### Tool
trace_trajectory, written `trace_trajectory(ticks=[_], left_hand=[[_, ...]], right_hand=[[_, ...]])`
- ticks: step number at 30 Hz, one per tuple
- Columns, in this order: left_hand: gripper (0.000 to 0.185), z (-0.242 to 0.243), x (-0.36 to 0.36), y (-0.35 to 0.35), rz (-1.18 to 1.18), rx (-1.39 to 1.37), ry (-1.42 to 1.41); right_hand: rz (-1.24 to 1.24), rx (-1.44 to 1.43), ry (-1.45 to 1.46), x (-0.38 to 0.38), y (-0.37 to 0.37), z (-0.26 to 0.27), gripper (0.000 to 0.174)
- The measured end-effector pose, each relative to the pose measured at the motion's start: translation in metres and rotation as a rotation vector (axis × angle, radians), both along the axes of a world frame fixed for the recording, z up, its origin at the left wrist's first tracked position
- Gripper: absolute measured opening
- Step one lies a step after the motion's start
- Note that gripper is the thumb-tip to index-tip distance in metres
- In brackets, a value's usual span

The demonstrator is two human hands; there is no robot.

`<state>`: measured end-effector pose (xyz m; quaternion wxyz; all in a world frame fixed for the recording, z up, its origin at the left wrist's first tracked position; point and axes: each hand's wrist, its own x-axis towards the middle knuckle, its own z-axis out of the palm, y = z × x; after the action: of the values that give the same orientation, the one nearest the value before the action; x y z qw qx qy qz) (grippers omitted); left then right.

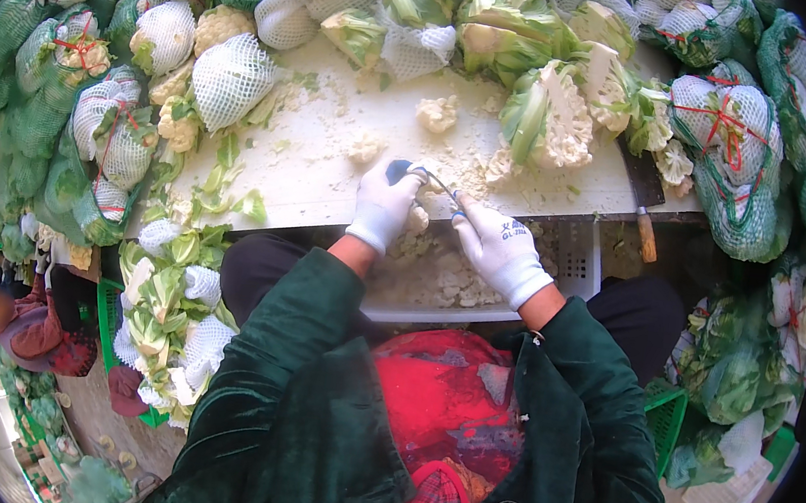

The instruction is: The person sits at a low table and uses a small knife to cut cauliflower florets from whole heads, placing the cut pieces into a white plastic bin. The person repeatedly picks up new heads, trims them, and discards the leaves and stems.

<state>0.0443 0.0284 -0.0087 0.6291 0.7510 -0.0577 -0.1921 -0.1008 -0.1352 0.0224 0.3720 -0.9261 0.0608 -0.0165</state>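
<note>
My left hand [384, 205], in a white glove with blue fingertips, is curled around a small cauliflower floret [418, 219], which is partly hidden beside the fingers. In my right hand [499, 246], also gloved, is a small knife [442, 184] whose thin blade reaches the left fingertips. Both hands are over the near edge of a white work board [309, 159]. Below them a white plastic crate [591, 254] holds many cut florets [456, 280]. Two loose florets, one nearer [366, 147] and one farther [436, 114], lie on the board amid crumbs.
Halved cauliflower heads [566, 117] lie at the board's back right. A cleaver [643, 182] rests there, its wooden handle past the edge. Green net sacks [736, 140] flank the board. Leaves and foam nets [177, 300] heap at left. Another person [40, 329] sits farther left.
</note>
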Motion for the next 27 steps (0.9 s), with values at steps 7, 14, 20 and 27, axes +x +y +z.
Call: trace_trajectory(ticks=[7,14,20,27], left_hand=[[0.018,-0.014,0.002,0.006,0.161,-0.406,0.509],[0.024,-0.024,0.0,0.002,0.112,-0.474,0.566],[0.018,-0.023,-0.006,-0.002,0.172,-0.462,0.503],[0.015,-0.022,-0.007,-0.01,0.158,-0.128,0.267]], right_hand=[[-0.125,0.118,-0.067,-0.002,0.01,0.002,0.045],[-0.105,0.052,-0.068,-0.001,0.016,-0.009,0.046],[-0.059,-0.061,-0.097,0.001,0.016,-0.012,0.046],[-0.07,0.104,0.129,0.011,0.009,-0.005,0.049]])
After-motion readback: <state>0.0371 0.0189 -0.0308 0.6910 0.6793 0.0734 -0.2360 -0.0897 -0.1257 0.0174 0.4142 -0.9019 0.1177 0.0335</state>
